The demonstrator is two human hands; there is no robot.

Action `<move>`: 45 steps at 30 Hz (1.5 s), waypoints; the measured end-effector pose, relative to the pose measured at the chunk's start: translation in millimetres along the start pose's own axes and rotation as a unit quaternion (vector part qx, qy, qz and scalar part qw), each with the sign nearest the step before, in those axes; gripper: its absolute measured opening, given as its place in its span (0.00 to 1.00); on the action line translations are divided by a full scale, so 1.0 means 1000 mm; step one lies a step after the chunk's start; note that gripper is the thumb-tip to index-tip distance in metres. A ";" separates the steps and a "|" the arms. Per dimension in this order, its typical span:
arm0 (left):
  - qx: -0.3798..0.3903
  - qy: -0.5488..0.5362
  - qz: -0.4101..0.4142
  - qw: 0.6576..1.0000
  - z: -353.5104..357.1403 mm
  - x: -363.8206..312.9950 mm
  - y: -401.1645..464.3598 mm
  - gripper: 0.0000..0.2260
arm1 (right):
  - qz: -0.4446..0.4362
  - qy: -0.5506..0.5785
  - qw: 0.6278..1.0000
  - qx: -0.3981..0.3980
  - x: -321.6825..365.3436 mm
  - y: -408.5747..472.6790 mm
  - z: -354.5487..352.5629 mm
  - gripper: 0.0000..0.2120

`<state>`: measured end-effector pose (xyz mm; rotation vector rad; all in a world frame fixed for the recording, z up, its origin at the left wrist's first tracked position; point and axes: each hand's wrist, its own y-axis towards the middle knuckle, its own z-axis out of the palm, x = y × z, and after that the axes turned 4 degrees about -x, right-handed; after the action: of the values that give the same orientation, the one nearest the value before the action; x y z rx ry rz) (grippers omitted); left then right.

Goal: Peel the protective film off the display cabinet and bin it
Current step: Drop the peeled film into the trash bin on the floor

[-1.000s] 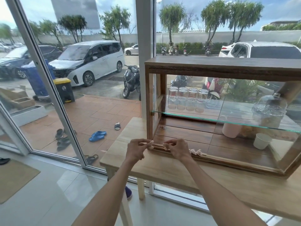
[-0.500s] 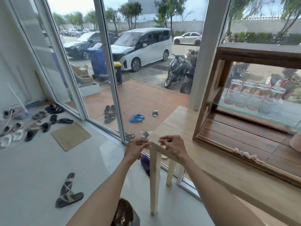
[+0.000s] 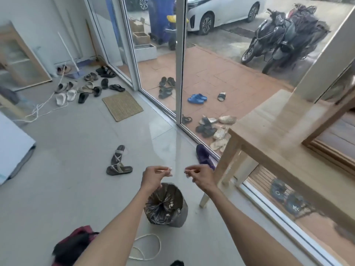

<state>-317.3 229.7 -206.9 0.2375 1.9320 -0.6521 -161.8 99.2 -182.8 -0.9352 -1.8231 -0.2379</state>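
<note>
My left hand and my right hand are held out side by side above the floor, each pinching a small whitish scrap of film between thumb and fingers. Whether a clear strip spans the gap between them I cannot tell. Just below my left hand stands a small bin lined with a black bag, with several pale film scraps inside. The wooden display cabinet shows only as a blurred corner at the right edge, resting on a wooden table.
A pair of sandals lies on the tiled floor left of the bin, a purple shoe by the table leg, a white cord near my arms. Several shoes and a mat lie by the glass wall.
My view has swung left and down from the cabinet to the floor. My hands left the cabinet's bottom rail, moved over the bin and drew slightly apart.
</note>
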 end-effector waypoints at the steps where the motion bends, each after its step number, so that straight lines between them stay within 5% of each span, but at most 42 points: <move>1: -0.005 0.003 -0.016 1.000 -0.003 0.014 0.000 0.06 | 0.006 -0.006 1.000 0.010 -0.009 0.000 0.011 0.03; 12: -0.018 0.018 -0.116 0.993 -0.001 0.109 0.004 0.06 | 0.060 -0.062 0.996 0.026 -0.065 0.013 0.086 0.04; 28: 0.020 0.096 -0.140 0.985 -0.018 0.138 0.021 0.08 | 0.110 -0.055 0.990 0.065 -0.089 0.034 0.106 0.08; 36: 0.056 0.178 -0.061 0.981 -0.035 0.073 0.031 0.13 | 0.069 -0.084 0.993 0.045 -0.054 0.042 0.060 0.10; 45: 0.056 0.226 0.120 0.965 -0.047 -0.096 0.033 0.14 | -0.053 -0.079 0.995 -0.037 0.061 0.049 -0.040 0.15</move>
<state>-296.8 294.6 -117.9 0.7336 2.2518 -0.5778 -110.2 140.8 -125.0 -0.9321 -2.0250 -0.3070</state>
